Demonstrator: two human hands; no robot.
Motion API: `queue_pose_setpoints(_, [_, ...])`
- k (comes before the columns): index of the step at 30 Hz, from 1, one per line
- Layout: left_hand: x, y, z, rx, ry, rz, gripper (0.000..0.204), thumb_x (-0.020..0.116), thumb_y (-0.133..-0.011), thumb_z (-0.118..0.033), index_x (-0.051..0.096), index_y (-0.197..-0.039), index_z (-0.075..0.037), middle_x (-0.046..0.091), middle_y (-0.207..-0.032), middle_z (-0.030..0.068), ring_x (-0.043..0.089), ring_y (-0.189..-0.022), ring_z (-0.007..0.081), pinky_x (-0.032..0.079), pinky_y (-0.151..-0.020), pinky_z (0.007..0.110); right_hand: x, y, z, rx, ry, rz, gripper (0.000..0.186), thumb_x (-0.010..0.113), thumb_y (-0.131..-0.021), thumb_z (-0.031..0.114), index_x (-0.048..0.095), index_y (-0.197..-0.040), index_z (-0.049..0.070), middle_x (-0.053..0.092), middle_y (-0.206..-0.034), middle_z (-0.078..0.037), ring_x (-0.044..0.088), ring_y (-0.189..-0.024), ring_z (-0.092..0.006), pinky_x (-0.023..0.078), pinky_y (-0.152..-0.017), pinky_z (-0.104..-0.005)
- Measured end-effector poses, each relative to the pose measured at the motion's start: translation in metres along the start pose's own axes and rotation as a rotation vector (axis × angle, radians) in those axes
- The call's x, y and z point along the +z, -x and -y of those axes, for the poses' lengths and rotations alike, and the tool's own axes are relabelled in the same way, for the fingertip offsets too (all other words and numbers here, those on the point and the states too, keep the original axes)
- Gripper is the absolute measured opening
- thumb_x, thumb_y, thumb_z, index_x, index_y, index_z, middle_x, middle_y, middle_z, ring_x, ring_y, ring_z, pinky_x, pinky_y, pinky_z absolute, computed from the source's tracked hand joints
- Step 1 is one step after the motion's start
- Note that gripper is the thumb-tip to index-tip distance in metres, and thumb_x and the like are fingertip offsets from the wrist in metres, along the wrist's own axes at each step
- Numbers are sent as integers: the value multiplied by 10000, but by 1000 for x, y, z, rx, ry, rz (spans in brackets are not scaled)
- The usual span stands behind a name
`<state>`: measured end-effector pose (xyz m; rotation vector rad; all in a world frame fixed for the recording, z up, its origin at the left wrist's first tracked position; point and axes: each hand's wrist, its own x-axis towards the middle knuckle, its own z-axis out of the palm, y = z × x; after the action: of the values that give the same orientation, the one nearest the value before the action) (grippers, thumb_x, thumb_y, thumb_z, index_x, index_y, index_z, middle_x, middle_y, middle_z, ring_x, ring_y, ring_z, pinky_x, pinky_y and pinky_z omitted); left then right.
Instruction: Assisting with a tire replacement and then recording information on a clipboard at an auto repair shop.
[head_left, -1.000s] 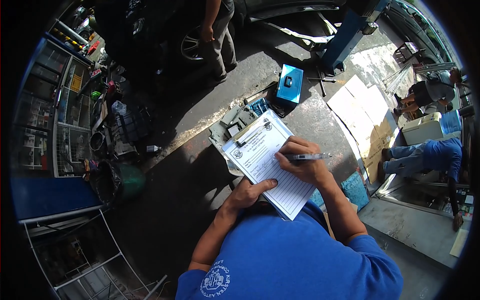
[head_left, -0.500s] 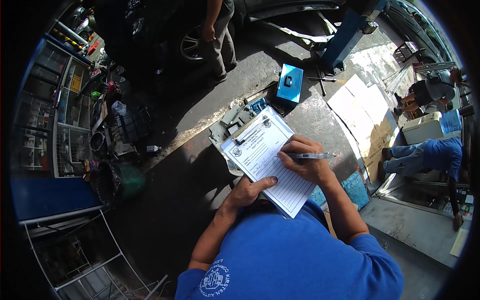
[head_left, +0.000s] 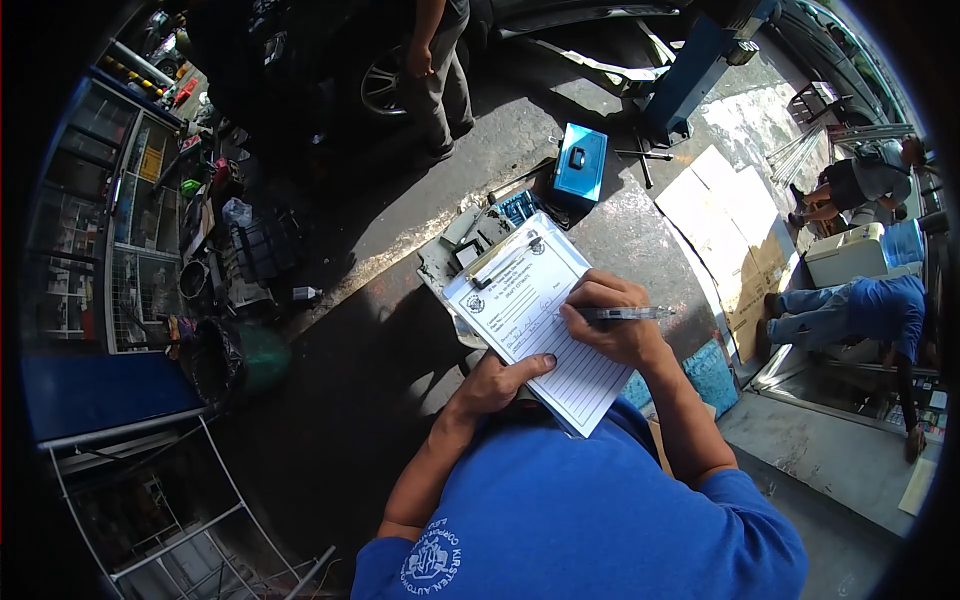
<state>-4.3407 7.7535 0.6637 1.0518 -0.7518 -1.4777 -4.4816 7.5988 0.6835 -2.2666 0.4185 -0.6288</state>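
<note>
A clipboard (head_left: 483,283) is held tilted in front of my body, with a printed, lined form (head_left: 577,393) under its metal clip. My left hand (head_left: 503,382) grips the clipboard's lower left edge, the thumb lying on top of the paper and the other fingers hidden beneath. In my right hand (head_left: 618,318) a clear-barrelled pen (head_left: 630,313) is pinched, its back end pointing right. That hand rests on the right part of the form, beside some handwritten lines. The pen's tip is hidden behind my fingers.
A blue toolbox (head_left: 579,163) stands on the floor ahead, near a blue lift post (head_left: 690,80). Flattened cardboard (head_left: 730,240) lies to the right. One person (head_left: 440,80) stands by a car; others are at far right. A dark green bin (head_left: 262,358) is at left.
My right hand and the pen have shifted very slightly to the right over the form. My left hand keeps its hold on the clipboard.
</note>
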Motion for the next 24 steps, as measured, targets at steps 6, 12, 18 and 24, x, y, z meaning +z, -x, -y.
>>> queue_pose_setpoints(6, [0,0,1,9,-7,-5,487,558,-889,-76,409,-1330,67,533,-1244,167,521,-1157,235,414,-997,340,1,-1,1,31,-22,-25,94,711,-778,102,645,-783,36,622,-763,-85,630,-629,-206,515,-561,-314])
queue_pose_setpoints(12, [2,1,0,-5,27,-41,479,556,-848,-42,444,-1301,70,547,-1214,154,525,-1125,217,409,-986,329,3,1,0,-2,2,-54,88,708,-781,79,640,-777,23,615,-755,-83,619,-618,-191,514,-562,-303])
queue_pose_setpoints(18, [1,0,0,-8,30,-25,484,555,-844,-33,441,-1303,70,548,-1212,153,525,-1125,215,409,-984,328,4,2,-1,44,-36,-89,84,710,-767,71,640,-776,24,610,-751,-82,615,-615,-198,513,-567,-305])
queue_pose_setpoints(24, [-2,0,4,15,19,-2,483,567,-881,-78,418,-1318,64,540,-1220,167,527,-1139,237,422,-982,338,4,1,0,24,-26,-68,86,707,-766,72,634,-778,27,604,-750,-85,614,-623,-203,504,-572,-311])
